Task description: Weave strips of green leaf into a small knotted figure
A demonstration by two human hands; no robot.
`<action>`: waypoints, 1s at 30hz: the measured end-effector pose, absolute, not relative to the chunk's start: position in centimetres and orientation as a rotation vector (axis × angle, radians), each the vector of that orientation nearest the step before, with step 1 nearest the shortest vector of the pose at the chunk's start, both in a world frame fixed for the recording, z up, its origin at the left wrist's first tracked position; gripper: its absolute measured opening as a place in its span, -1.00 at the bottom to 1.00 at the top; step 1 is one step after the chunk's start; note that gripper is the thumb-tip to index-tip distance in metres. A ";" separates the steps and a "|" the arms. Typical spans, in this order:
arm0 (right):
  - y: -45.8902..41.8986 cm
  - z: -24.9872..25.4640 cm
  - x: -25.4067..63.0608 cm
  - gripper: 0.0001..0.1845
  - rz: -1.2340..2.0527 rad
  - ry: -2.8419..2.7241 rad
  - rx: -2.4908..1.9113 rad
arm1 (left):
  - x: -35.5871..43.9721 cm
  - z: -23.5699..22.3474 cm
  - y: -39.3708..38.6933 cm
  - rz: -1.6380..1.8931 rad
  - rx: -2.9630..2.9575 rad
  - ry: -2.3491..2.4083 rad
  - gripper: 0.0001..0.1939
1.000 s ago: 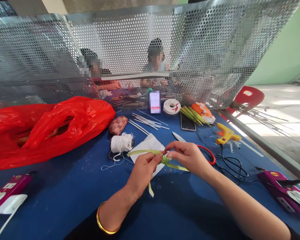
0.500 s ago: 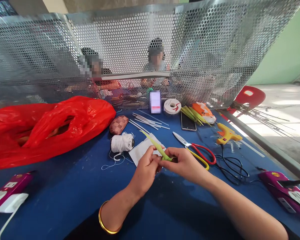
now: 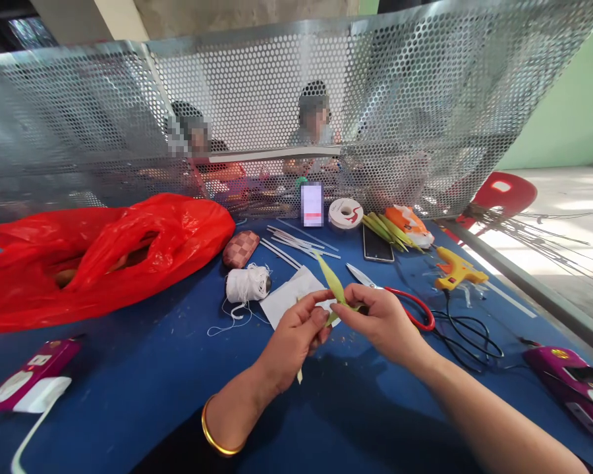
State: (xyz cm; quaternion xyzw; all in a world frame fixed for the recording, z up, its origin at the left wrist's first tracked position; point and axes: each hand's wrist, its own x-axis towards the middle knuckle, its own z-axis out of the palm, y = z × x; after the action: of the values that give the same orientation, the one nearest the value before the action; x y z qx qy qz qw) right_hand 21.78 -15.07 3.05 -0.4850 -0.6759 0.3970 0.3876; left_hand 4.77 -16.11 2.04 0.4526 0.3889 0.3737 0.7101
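Over the blue table (image 3: 128, 388), my left hand (image 3: 291, 339) and my right hand (image 3: 383, 319) meet at the middle, both pinched on one yellow-green leaf strip (image 3: 332, 281). The strip's free end points up and away from me; a short pale tail hangs below my left fingers. A white sheet of paper (image 3: 291, 297) lies just beyond my hands. Red-handled scissors (image 3: 400, 297) lie just right of my right hand.
A red plastic bag (image 3: 93, 257) fills the left. A white thread spool (image 3: 247, 284), a checked pouch (image 3: 240, 247), white sticks (image 3: 296, 242), a tape roll (image 3: 344, 213), green leaf strips (image 3: 385, 230), a yellow glue gun (image 3: 458, 270) and its black cord (image 3: 469, 332) lie beyond. Other people sit behind the perforated metal screen (image 3: 400, 99).
The leaf strip has been turned in my fingers: it lay across a second ago, then slanted, and now its free end stands more upright. My hands stayed together at the table's middle.
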 end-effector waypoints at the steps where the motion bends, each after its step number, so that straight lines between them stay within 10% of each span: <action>1: -15.2 3.1 21.8 -0.66 1.025 -1.736 -1.222 | 4.8 1.9 -16.2 0.830 1.020 0.843 -0.49; 30: -15.3 2.5 21.2 -0.80 0.900 -1.628 -1.228 | 4.6 2.1 -16.0 0.643 1.032 0.881 -0.74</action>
State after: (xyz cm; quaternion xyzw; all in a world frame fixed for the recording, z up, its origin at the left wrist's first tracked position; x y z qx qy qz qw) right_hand 21.23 -15.30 2.53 -0.4944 -0.6558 0.3624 0.4407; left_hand 4.65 -15.99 2.15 0.4690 0.4004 0.2919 0.7311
